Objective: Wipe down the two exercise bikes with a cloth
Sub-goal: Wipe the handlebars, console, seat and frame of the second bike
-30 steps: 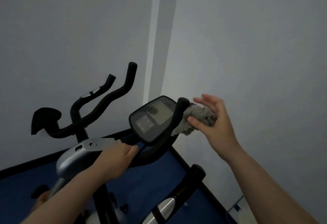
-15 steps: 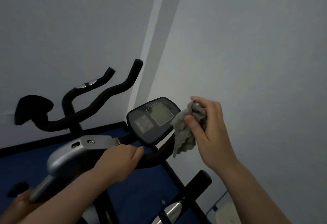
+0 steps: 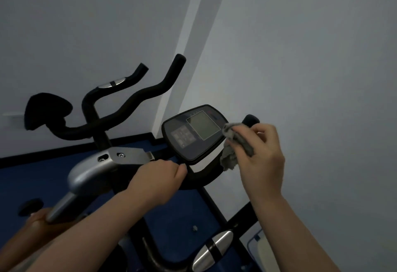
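The near exercise bike has a dark console (image 3: 194,133) with a grey screen, mounted above a black curved handlebar (image 3: 206,178). My left hand (image 3: 159,177) grips that handlebar just left of the console. My right hand (image 3: 261,153) holds a crumpled grey cloth (image 3: 233,144) against the handlebar's right arm, whose round end (image 3: 250,119) pokes out above my fingers. A second bike's black handlebars (image 3: 137,101) and seat pad (image 3: 46,111) stand behind, by the wall.
A silver frame housing (image 3: 90,175) sits left of my left hand. White walls meet in a corner right behind the bikes. Blue floor (image 3: 171,213) with a black skirting lies below. A light-coloured container (image 3: 261,250) shows at the lower right.
My right hand has slid the cloth down and along the right handlebar arm, so its round end shows again. The view shifted slightly; my left hand kept its grip.
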The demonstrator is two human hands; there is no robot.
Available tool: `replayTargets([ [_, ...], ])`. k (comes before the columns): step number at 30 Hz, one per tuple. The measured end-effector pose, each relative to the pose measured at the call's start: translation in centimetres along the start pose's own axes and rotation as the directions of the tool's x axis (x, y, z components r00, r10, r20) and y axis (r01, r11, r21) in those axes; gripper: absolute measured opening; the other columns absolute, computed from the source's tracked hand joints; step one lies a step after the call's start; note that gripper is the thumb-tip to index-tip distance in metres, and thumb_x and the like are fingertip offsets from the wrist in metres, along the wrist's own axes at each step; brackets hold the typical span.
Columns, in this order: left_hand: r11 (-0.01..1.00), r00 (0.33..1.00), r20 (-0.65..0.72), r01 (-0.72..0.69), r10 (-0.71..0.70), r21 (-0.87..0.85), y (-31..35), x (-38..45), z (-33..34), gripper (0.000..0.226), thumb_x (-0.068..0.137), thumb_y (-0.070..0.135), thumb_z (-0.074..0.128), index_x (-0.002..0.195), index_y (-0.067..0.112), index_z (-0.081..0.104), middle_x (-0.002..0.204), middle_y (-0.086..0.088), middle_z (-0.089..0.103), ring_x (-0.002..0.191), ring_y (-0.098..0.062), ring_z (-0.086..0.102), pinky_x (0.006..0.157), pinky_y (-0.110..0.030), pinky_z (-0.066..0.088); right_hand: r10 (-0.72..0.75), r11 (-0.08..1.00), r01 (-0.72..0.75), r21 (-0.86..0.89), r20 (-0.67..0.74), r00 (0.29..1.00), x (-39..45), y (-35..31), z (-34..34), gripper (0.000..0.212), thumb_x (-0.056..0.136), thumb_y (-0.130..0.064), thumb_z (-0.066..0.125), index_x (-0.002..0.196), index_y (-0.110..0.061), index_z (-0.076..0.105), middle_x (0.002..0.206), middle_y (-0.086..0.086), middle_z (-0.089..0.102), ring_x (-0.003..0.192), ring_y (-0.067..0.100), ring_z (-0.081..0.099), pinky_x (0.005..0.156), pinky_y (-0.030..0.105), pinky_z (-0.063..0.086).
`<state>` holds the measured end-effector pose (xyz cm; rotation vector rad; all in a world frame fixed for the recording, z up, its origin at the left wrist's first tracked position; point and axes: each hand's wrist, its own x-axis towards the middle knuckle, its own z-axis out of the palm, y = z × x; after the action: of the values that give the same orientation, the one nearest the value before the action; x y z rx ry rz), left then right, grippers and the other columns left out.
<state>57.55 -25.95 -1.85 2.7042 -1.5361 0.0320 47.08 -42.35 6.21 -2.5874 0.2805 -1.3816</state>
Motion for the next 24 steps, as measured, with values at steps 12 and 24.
replayTargets([
  [12, 1.000, 1.000, -0.012, -0.003, 0.003, 0.014, -0.1, 0.1, 0.0, 0.023, 0.098, 0.013, 0.041, 0.121, 0.012, 0.036, 0.105, -0.007, 0.053, 0.090, -0.028, 0.058, 0.057, -0.035, 0.036, -0.142, 0.943, 0.166, -0.289, 0.101, 0.985, 1.5, -0.4, -0.1, 0.027, 0.079, -0.039, 0.076, 0.100, -0.022, 0.070, 0.102, -0.005, 0.064, 0.093, 0.018, 0.047, 0.077, 0.030, 0.030],
  [24, 1.000, 0.999, -0.037, -0.004, 0.004, 0.019, -0.1, 0.0, 0.2, 0.021, 0.100, 0.014, 0.041, 0.120, 0.011, 0.038, 0.100, -0.006, 0.052, 0.079, -0.024, 0.051, 0.050, -0.032, 0.028, -0.186, 0.947, 0.230, -0.223, 0.201, 0.962, 1.3, -0.2, -0.1, 0.027, 0.081, -0.025, 0.078, 0.105, -0.014, 0.073, 0.104, 0.005, 0.058, 0.081, 0.012, 0.056, 0.059, 0.020, 0.044],
])
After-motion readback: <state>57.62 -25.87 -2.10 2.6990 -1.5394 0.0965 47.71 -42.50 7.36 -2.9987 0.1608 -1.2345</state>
